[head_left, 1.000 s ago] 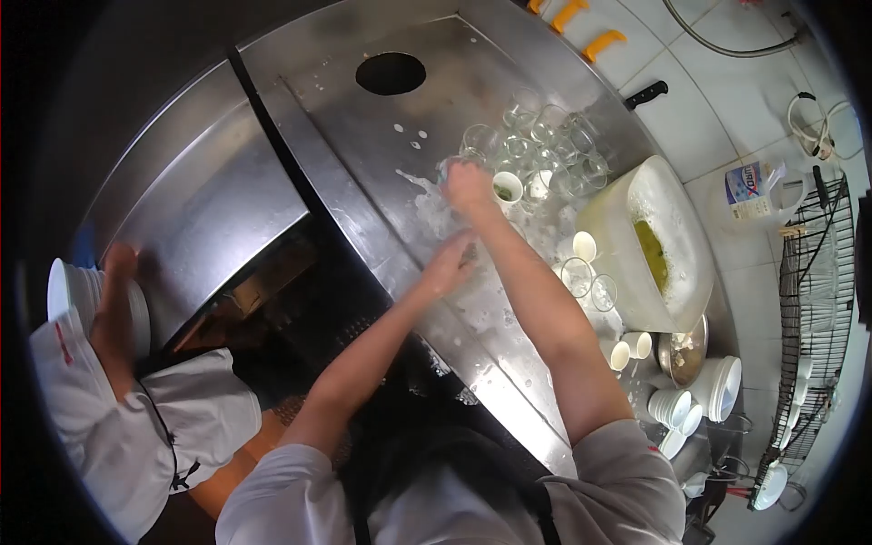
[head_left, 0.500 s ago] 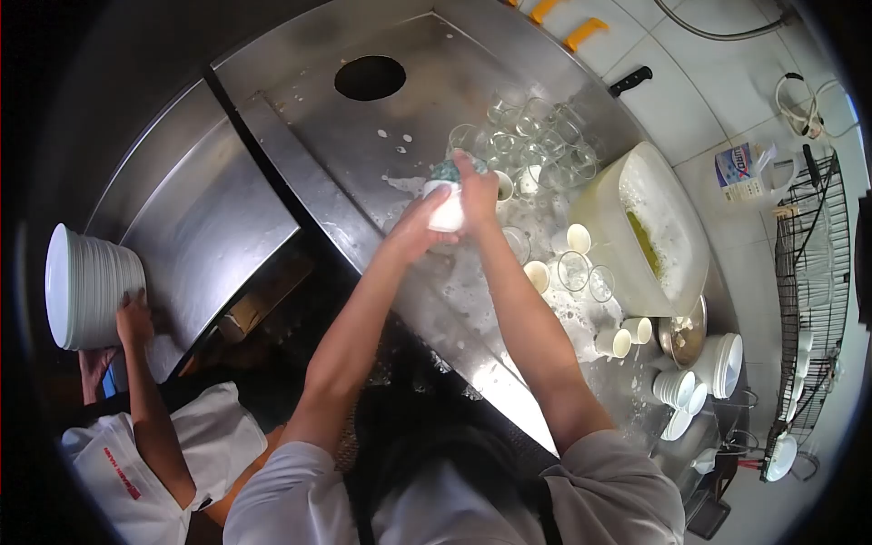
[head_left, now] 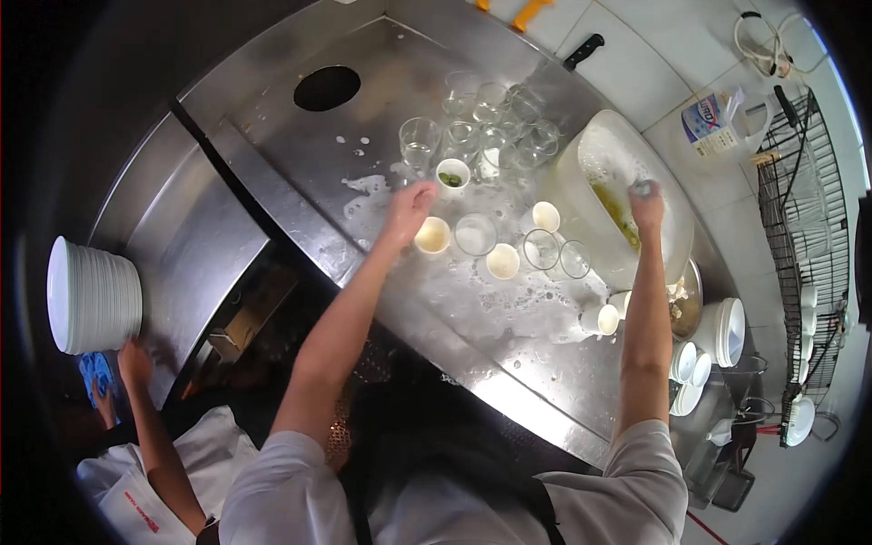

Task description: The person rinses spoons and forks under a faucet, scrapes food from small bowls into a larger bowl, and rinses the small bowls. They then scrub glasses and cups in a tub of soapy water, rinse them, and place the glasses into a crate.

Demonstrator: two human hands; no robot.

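My right hand (head_left: 647,213) is closed on a scouring pad (head_left: 643,188), greyish-green and mostly covered by my fingers, above the foamy water of a pale plastic tub (head_left: 581,195). My left hand (head_left: 411,213) is over the wet steel counter, fingers stretched out and holding nothing. Close to its fingertips stands a white cup with green leaves inside (head_left: 452,174). Just beside the palm is another white cup (head_left: 432,235), with a drinking glass (head_left: 475,234) to its right. Behind them several clear glasses (head_left: 490,136) stand bunched together.
A round hole (head_left: 327,88) opens in the counter. More white cups (head_left: 502,262) stand in suds, near a metal bowl (head_left: 688,300) and stacked white tubs (head_left: 722,331). At left, a co-worker's hand (head_left: 136,363) is by a plate stack (head_left: 95,295); the other has a blue cloth (head_left: 95,374).
My hands have parted. The white cup they held is let go, and my right hand has carried the scouring pad right to the tub. The co-worker's blue cloth now shows more.
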